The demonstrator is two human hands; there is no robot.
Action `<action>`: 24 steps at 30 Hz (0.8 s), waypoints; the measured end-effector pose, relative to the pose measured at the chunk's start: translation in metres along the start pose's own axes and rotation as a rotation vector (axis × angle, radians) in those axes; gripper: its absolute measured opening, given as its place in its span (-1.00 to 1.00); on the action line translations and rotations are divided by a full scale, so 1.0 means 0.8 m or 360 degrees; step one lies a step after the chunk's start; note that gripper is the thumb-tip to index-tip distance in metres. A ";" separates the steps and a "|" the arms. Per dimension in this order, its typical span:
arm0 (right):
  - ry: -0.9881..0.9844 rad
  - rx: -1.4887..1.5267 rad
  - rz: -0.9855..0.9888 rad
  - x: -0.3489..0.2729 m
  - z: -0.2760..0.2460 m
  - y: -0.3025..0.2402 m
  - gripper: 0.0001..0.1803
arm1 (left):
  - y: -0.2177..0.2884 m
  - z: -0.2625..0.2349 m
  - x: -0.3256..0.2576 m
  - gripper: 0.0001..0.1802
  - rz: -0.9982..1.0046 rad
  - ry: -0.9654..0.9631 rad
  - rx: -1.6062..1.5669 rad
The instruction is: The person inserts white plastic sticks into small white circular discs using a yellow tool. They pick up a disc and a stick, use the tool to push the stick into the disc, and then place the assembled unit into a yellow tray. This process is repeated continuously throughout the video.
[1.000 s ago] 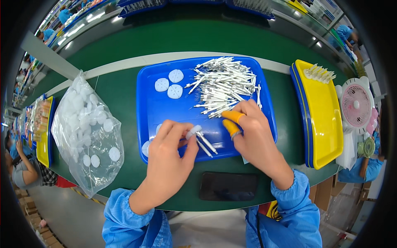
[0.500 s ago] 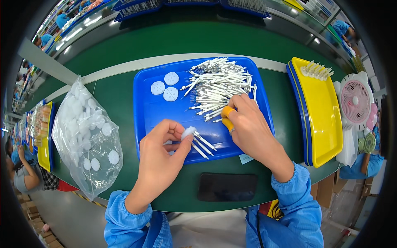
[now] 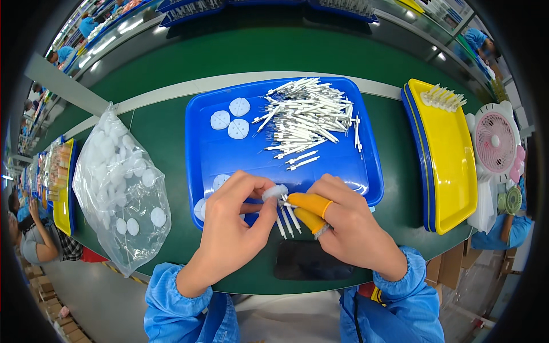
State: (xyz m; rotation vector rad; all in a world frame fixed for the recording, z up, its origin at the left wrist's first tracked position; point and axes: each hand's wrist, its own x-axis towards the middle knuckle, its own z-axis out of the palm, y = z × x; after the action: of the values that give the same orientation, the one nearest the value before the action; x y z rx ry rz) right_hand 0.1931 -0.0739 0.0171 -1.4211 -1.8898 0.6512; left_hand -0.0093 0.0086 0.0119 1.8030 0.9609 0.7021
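Closely paired, the left hand grips a white disc over the near edge of the blue tray; the right hand, 2 digits in yellow cots, pinches a rod against it; 3 white rods jut from the disc; 3 loose discs lie far left, near the rod pile.

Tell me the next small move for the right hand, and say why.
Probably a gentle push of the right hand toward the pale disc, with the left hand bracing it. The left fingers grip the disc, three white sticks extend from it, and the yellow finger covers are at its edge, perhaps on another stick; that detail is too small to confirm.
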 end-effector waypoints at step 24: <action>0.0277 0.0019 0.0006 -0.001 0.030 -0.003 -0.70 | -0.008 0.010 -0.010 -0.79 0.0233 0.0082 0.0261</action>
State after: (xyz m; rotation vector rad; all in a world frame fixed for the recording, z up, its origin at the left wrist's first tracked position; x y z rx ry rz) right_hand 0.1736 -0.0755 0.0033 -1.4264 -1.7450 0.5217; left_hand -0.0089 -0.0003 0.0027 2.0238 0.9502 0.7830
